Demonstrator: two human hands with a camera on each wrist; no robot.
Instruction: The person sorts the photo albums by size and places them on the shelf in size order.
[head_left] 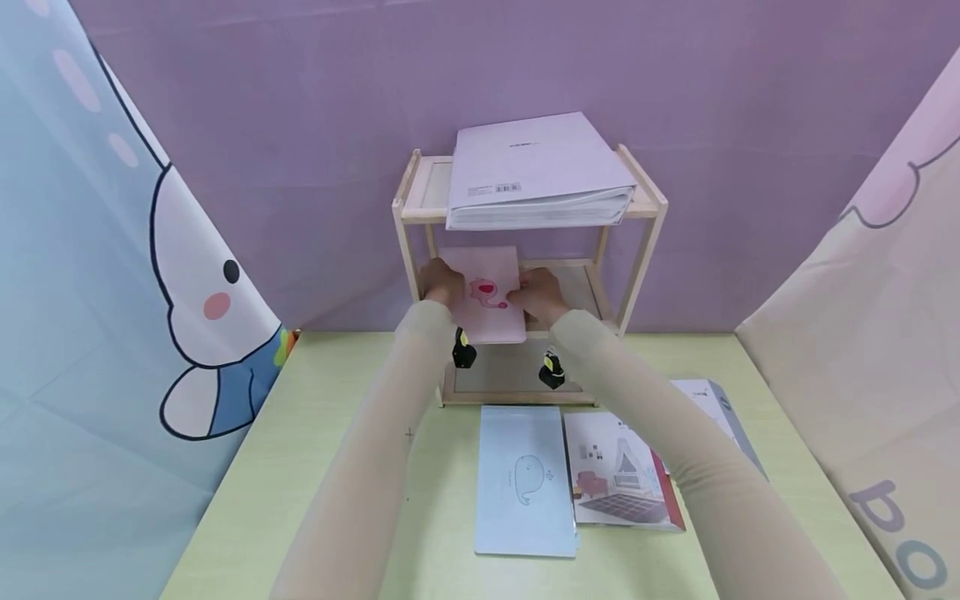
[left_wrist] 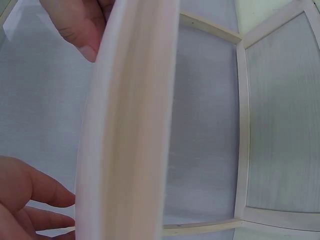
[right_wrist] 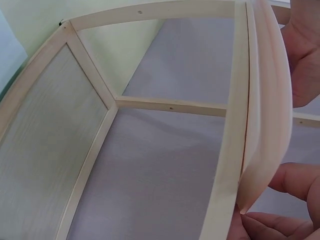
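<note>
A pink notebook [head_left: 483, 312] with a red elephant drawing on its cover is at the middle level of a small wooden shelf rack [head_left: 651, 237]. My left hand [head_left: 442, 283] grips its left edge, while the right hand [head_left: 540, 293] pinches the right edge. The left wrist view shows the notebook's page edges [left_wrist: 132, 130] close up. In the right wrist view, the thumb and fingers meet at a lower corner of the notebook [right_wrist: 272, 110], beside a wooden bar. Parts of both hands' fingers are hidden behind the notebook.
A thick white book or binder [head_left: 540, 162] lies on the rack's top. On the green table [head_left: 345, 367], before the rack, lie a light blue whale-cover notebook [head_left: 502, 517], a book with a room picture [head_left: 626, 492] and another white-and-blue book [head_left: 701, 396]. Curtains hang around.
</note>
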